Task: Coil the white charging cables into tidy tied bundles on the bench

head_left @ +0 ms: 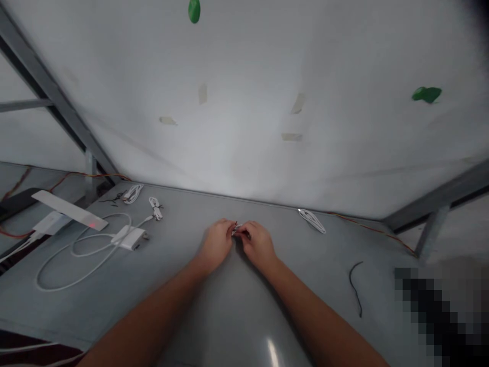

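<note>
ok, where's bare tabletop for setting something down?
Two bare patches: between the right hand and the black strand, in front of the coiled white cable; and between the left hand and the white adapter. Crowded: the left side, with that adapter, a looped cable, white strip and two bundled cables.

The wall (248, 61) is white, dotted with green patches (194, 11) and cream tape strips (291, 137), above a plain grey surface (175, 209). The coiled cable (314, 223) and charger (128, 237) are white, as is the piece (236, 229) between left hand (219, 243) and right hand (259, 245) (what shows of it, at least). The loose tie (355, 289) is black, the twisted wire (359, 222) orange-brown.
</note>
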`<state>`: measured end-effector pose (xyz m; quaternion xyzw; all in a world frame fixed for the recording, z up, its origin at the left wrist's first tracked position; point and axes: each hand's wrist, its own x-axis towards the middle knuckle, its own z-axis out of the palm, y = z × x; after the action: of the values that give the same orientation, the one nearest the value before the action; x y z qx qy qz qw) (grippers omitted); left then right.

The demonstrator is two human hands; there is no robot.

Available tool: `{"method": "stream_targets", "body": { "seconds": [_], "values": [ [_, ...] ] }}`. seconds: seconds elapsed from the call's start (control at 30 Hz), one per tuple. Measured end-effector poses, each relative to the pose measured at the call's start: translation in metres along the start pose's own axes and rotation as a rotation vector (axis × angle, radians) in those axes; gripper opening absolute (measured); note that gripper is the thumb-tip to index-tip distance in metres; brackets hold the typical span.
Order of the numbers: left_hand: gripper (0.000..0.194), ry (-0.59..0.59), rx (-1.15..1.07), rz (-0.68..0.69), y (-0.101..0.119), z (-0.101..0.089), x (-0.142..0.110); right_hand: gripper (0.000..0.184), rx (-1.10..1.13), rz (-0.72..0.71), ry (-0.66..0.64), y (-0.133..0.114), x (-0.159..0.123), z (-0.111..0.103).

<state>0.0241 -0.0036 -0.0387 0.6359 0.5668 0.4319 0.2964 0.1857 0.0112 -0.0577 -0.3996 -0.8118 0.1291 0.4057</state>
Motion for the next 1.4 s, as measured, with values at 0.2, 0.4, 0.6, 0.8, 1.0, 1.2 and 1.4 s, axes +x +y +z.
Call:
{"method": "stream_targets", "body": {
  "seconds": [0.2, 0.4, 0.6, 0.8, 1.0, 1.2, 1.4],
  "values": [
    [0.03, -0.11, 0.195, 0.043, 0.006, -0.005, -0.004, 0.017, 0.093, 0.177, 0.025, -0.004, 0.002, 0.0],
    [0.037, -0.202, 0.444, 0.057, 0.008, -0.005, -0.008, 0.031, -0.075, -0.17, 0.05, -0.007, -0.001, 0.0],
    [0.04, -0.219, 0.418, 0.09, 0.011, -0.008, -0.01, 0.029, -0.216, -0.221, 0.085, -0.004, -0.004, 0.003],
    [0.049, -0.132, 0.389, 0.112, 0.009, -0.005, -0.014, 0.028, -0.087, -0.114, 0.112, -0.006, -0.004, 0.003],
    [0.027, -0.046, 0.071, -0.024, 0.018, -0.008, -0.01, 0.025, -0.02, -0.091, 0.157, -0.006, -0.002, 0.001],
    [0.033, -0.129, -0.653, -0.613, 0.018, -0.022, 0.007, 0.026, 0.007, -0.194, 0.154, -0.003, -0.001, -0.001],
    [0.014, -0.332, -0.861, -0.811, 0.017, -0.035, 0.011, 0.023, 0.093, -0.272, 0.153, -0.003, 0.004, -0.004]
  ]
}}
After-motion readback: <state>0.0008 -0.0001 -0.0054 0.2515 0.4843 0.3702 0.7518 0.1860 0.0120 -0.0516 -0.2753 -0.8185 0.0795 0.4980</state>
